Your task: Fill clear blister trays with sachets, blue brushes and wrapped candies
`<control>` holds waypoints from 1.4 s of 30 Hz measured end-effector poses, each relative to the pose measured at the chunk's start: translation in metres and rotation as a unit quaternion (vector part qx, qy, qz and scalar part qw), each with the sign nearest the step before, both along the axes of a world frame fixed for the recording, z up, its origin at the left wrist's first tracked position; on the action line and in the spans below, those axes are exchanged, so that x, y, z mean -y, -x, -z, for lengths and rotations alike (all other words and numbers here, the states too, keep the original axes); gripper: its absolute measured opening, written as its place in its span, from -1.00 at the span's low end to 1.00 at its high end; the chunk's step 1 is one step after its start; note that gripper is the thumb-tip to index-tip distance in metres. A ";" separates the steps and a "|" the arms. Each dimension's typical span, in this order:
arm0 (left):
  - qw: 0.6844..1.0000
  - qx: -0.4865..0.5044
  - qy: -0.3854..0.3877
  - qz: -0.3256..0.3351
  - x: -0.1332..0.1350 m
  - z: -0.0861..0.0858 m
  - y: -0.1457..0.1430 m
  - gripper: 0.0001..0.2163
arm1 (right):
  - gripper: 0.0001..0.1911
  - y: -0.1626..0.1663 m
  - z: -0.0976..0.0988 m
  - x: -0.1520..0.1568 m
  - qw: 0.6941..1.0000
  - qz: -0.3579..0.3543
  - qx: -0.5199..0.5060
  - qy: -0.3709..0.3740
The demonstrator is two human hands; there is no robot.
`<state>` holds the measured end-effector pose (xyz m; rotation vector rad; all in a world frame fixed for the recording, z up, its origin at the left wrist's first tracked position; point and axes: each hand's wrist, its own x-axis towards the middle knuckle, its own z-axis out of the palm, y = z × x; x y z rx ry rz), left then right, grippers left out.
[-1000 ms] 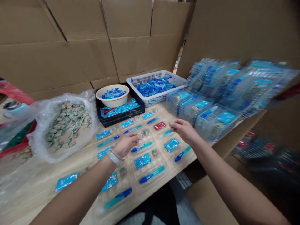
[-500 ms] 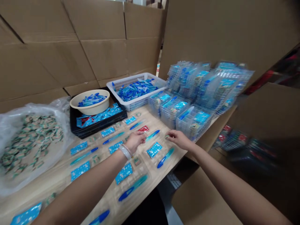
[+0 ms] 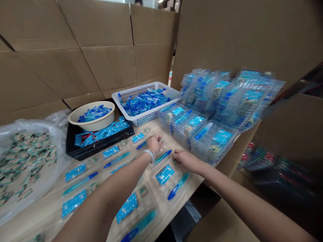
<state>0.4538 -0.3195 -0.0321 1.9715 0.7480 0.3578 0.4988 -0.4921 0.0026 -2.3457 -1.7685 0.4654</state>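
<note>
My left hand (image 3: 154, 144), with a pale bracelet, is closed in a pinch over the far row of clear plastic trays. A small green-and-beige piece seems to show at its fingertips, but blur hides its form. My right hand (image 3: 186, 159) is also pinched, with its fingers lowered to the near tray and a small green-beige piece partly visible under them. In that tray lie a blue dotted packet (image 3: 165, 174) and a blue pen (image 3: 178, 187). Another blue pen (image 3: 163, 157) lies between my hands. Nearer me sits a tray with a small piece (image 3: 144, 191) and a blue packet (image 3: 127, 208).
A clear bag (image 3: 59, 158) of small green-beige pieces lies left. Behind the trays stand a black tray (image 3: 101, 144) of packets, a cream bowl (image 3: 97, 125) of pens and a white basket (image 3: 148, 117) of pens. Stacked filled trays (image 3: 214, 141) stand right, by the table edge. Cardboard walls surround.
My left hand has moved right and away from me, off the place near a red packet, which is now hidden. My right hand has shifted left and down onto the near tray. The view has tilted slightly.
</note>
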 end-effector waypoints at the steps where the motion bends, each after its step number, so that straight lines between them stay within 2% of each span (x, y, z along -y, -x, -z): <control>1: 0.998 -0.014 -0.060 0.001 0.001 0.004 0.000 -0.90 | -0.85 -0.001 -0.001 -0.001 1.000 0.000 -0.007 0.003; 4: 0.974 -0.052 -0.219 -0.003 0.004 0.011 0.001 -0.90 | -0.85 -0.004 -0.004 -0.005 0.999 -0.001 -0.033 0.014; 6: 0.965 -0.072 -0.251 0.002 0.005 0.012 0.002 -0.88 | -0.84 -0.005 -0.007 -0.007 0.998 0.000 -0.051 0.023; 11: 0.957 -0.097 -0.270 0.048 0.005 0.003 0.008 -0.81 | -0.80 -0.006 -0.013 -0.010 0.997 0.031 -0.068 0.031; 18: 0.936 -0.078 -0.312 0.144 -0.010 -0.008 0.028 -0.80 | -0.76 -0.006 -0.006 -0.008 0.992 0.067 -0.099 -0.037; 22: 0.936 -0.064 -0.316 0.144 -0.013 -0.007 0.032 -0.78 | -0.73 -0.008 0.002 -0.032 0.987 0.132 -0.048 -0.080; 25: 0.930 -0.074 -0.324 0.157 -0.011 -0.005 0.033 -0.76 | -0.76 -0.008 0.012 -0.057 0.981 0.178 0.012 -0.077; 30: 0.908 -0.090 -0.356 0.202 -0.010 -0.007 0.033 -0.74 | -0.76 -0.012 0.023 -0.075 0.981 0.176 0.049 -0.069; 33: 0.905 -0.083 -0.357 0.218 -0.010 -0.011 0.035 -0.71 | -0.73 -0.017 0.016 -0.063 0.975 0.191 0.007 -0.111; 36: 0.911 -0.048 -0.342 0.224 -0.004 -0.017 0.043 -0.70 | -0.71 -0.015 0.007 -0.036 0.963 0.220 -0.039 -0.150; 39: 0.906 0.014 -0.308 0.292 0.010 -0.022 0.054 -0.74 | -0.75 0.000 0.006 -0.007 0.955 0.260 -0.055 -0.131; 42: 0.892 0.035 -0.275 0.357 0.027 -0.023 0.056 -0.78 | -0.77 0.021 0.019 0.014 0.943 0.304 -0.048 -0.126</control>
